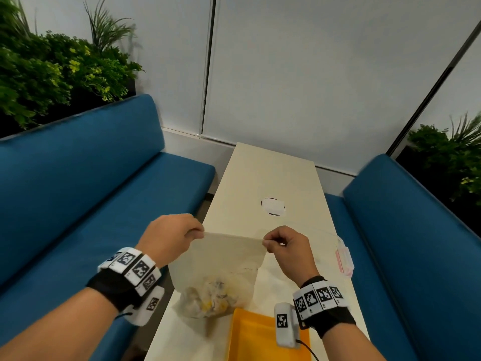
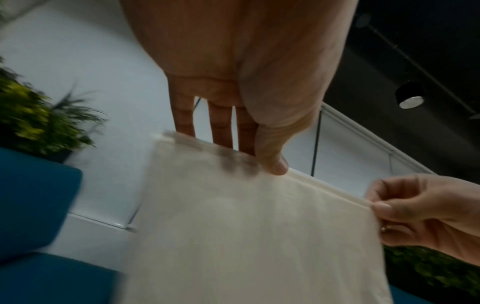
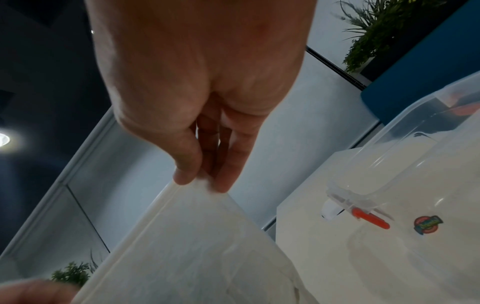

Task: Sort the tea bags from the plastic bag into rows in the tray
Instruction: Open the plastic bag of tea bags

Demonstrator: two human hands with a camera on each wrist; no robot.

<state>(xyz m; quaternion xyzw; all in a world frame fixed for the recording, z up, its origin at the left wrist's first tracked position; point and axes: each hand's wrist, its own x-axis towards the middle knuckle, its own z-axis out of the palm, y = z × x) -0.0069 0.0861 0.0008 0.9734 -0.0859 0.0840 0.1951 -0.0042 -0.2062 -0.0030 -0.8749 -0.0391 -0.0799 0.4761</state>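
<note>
A frosted plastic bag hangs over the table's near end, its zip strip stretched between my hands. Tea bags, pale with yellow bits, bunch at its bottom. My left hand pinches the bag's top left corner, thumb in front and fingers behind, as the left wrist view shows on the plastic bag. My right hand pinches the top right corner of the plastic bag. A yellow tray lies below the bag at the near edge, partly hidden by my right wrist.
A clear plastic container with pink clips, seen also as the container, stands on the cream table at the right edge. A white oval disc lies further back. Blue benches flank the table; plants stand behind them.
</note>
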